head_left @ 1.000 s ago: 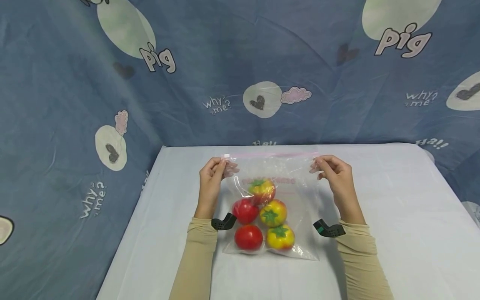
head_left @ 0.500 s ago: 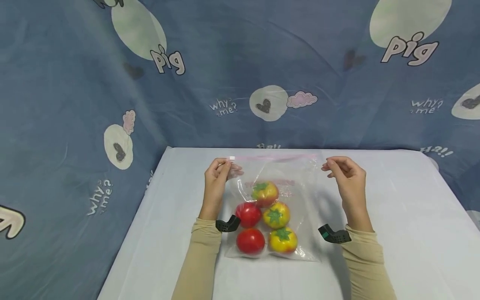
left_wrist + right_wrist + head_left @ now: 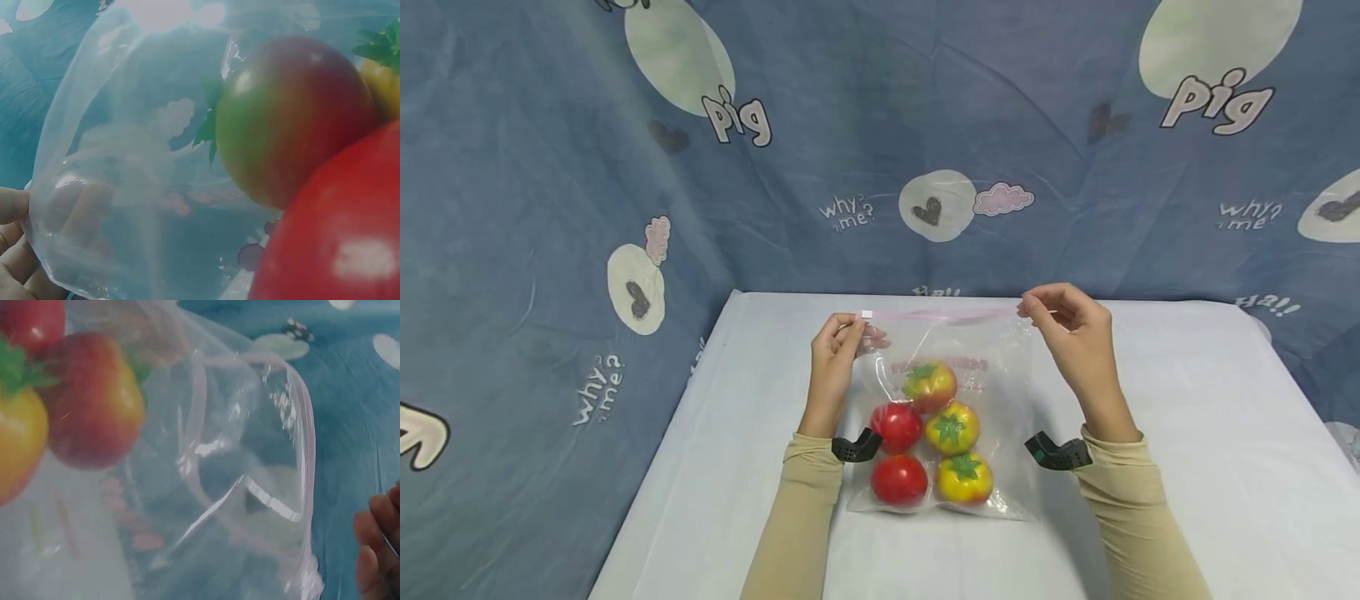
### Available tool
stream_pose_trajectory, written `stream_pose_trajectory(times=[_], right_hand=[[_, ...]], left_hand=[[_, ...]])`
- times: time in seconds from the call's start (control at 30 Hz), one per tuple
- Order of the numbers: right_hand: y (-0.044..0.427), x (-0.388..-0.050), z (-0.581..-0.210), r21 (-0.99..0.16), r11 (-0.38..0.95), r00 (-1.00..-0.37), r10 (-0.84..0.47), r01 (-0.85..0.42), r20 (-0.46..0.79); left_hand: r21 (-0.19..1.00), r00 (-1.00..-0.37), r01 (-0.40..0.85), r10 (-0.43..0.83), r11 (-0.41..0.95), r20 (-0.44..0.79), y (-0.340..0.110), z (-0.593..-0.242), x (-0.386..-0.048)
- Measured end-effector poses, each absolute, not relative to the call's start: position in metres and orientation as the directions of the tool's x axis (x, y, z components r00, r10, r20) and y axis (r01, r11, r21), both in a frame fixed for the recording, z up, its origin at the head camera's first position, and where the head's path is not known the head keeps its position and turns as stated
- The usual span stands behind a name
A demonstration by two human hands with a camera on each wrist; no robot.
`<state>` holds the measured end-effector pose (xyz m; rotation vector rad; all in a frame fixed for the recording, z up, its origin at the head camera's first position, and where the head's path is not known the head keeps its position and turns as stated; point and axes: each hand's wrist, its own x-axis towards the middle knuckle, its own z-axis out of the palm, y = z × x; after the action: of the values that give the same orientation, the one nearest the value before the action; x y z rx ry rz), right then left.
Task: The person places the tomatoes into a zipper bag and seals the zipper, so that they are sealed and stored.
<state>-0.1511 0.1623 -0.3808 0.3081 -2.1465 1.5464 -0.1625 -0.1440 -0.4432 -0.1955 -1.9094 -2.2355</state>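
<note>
A clear zip-seal bag with a pink zip strip stands out over the table. Inside it, red tomatoes and yellow-red tomatoes with green tops are gathered low and in the middle. My left hand pinches the upper left corner, just by a white slider. In the left wrist view, fingers grip the film's edge. My right hand hovers at the upper right corner, its fingertips close together. The right wrist view shows a gap between its fingers and the pink strip.
A white-covered table lies beneath the bag and arms. Behind and to the left hangs a blue printed cloth. A dark wrist camera on each wrist juts inward near the bag's sides.
My right hand held the upper right corner, let go and drew off rightward, then came back left and upward to that corner. My left hand has kept its grip.
</note>
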Motion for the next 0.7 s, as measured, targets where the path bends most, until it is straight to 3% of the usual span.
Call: stream_pose_trajectory(times=[0.37, 0.7], right_hand=[[0.129, -0.174, -0.344, -0.704, 0.489, -0.857, -0.308, -0.515, 0.413], [0.089, -0.200, -0.316, -0.612, 0.540, -0.796, -0.539, -0.577, 0.275]], left_hand=[[0.962, -0.972, 0.231, -0.066, -0.148, 0.224, -0.142, -0.442, -0.161], [0.964, -0.972, 0.236, -0.055, -0.125, 0.230, -0.141, -0.442, -0.161]])
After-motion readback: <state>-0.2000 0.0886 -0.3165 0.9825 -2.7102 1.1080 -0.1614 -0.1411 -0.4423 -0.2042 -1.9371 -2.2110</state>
